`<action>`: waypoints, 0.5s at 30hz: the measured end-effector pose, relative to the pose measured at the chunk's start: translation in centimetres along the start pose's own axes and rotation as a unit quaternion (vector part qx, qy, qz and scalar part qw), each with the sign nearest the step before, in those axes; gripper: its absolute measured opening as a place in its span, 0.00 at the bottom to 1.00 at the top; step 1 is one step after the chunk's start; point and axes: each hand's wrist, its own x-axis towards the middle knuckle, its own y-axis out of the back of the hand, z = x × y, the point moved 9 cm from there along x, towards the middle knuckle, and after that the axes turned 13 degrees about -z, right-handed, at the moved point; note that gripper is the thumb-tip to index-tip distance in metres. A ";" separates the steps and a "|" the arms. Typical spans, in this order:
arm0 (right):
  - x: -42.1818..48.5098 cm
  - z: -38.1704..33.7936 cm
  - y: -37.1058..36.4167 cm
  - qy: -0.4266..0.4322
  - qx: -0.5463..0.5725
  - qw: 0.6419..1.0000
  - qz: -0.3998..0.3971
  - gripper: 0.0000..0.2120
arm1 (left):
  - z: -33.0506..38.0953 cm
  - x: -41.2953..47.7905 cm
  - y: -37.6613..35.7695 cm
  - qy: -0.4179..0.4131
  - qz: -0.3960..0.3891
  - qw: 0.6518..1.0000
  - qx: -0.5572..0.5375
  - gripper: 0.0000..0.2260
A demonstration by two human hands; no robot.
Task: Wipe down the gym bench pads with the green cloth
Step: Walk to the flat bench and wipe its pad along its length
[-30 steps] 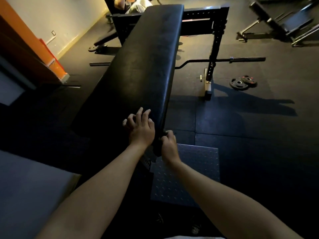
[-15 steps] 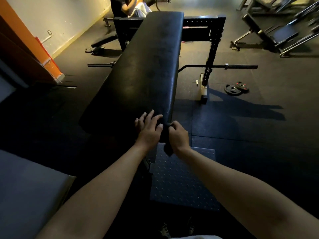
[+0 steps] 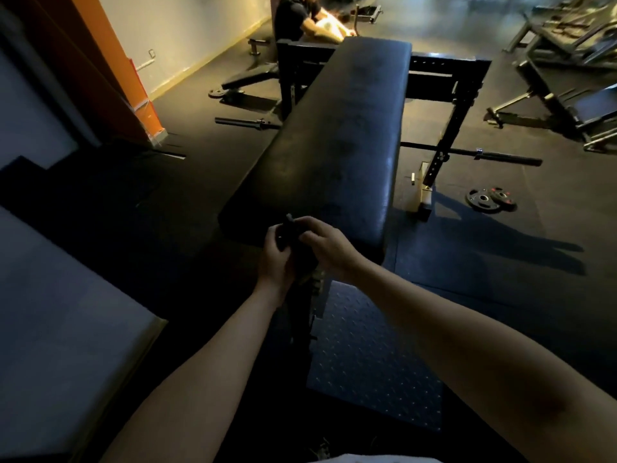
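**Our left hand (image 3: pixel 276 260) and right hand (image 3: pixel 329 246) both grip the cloth (image 3: pixel 289 230) at the near end of the bench pad (image 3: pixel 347 145)**

We hold the cloth bunched between our two hands, which are close together and nearly touching. Our left hand's fingers curl round its lower part, and our right hand reaches in from the right to pinch its upper part. A small corner of the cloth pokes up above our knuckles. In this dim light the cloth looks almost black, so we cannot make out its colour. It sits right at the pad's near edge, but we cannot tell whether it touches the pad.

The long black pad runs away from us toward a dark upright frame (image 3: pixel 447 105). Below our wrists lies a studded metal footplate (image 3: pixel 370 359). On the floor to the right, a barbell (image 3: pixel 474 156) passes under the pad. Two weight plates (image 3: pixel 490 200) lie near it, one overlapping the other. An orange pillar (image 3: pixel 110 71) stands at the left. A pale grey padded surface (image 3: pixel 56 329) fills the lower left corner. Beyond the far end of the pad, another person (image 3: pixel 300 18) is on the floor.
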 end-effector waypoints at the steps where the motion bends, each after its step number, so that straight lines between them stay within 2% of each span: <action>1: 0.7 -0.8 -0.3 0.024 -0.122 0.992 -0.007 0.18 | -0.6 -0.3 1.8 0.015 0.039 0.999 0.000 0.10; 3: 1.3 -2.2 0.0 0.072 -0.325 0.942 0.034 0.21 | -1.6 -0.9 5.0 0.053 0.146 0.988 -0.005 0.13; 5: 1.7 -2.5 0.4 0.080 -0.417 0.902 0.071 0.22 | -3.1 -0.6 8.0 0.105 0.224 0.969 0.006 0.20; 6: 2.0 -2.0 0.6 0.071 -0.446 0.890 0.067 0.22 | -4.0 0.0 8.9 0.139 0.231 0.963 -0.020 0.23; 8: 2.6 -0.3 0.5 0.038 -0.475 0.878 0.040 0.21 | -5.3 0.6 9.7 0.221 0.234 0.943 -0.082 0.26; 10: 2.8 1.1 0.3 0.025 -0.486 0.873 0.030 0.23 | -5.8 1.9 9.0 0.262 0.196 0.937 -0.125 0.28; 12: 2.8 1.9 0.2 0.035 -0.492 0.869 0.031 0.26 | -4.9 2.7 7.1 0.270 0.161 0.941 -0.125 0.29; 14: 2.8 2.4 0.5 0.050 -0.482 0.874 0.028 0.27 | -4.3 2.9 5.7 0.242 0.185 0.943 -0.131 0.30; 15: 2.9 2.6 0.8 0.059 -0.469 0.881 0.026 0.27 | -3.6 2.4 6.0 0.208 0.239 0.936 -0.155 0.28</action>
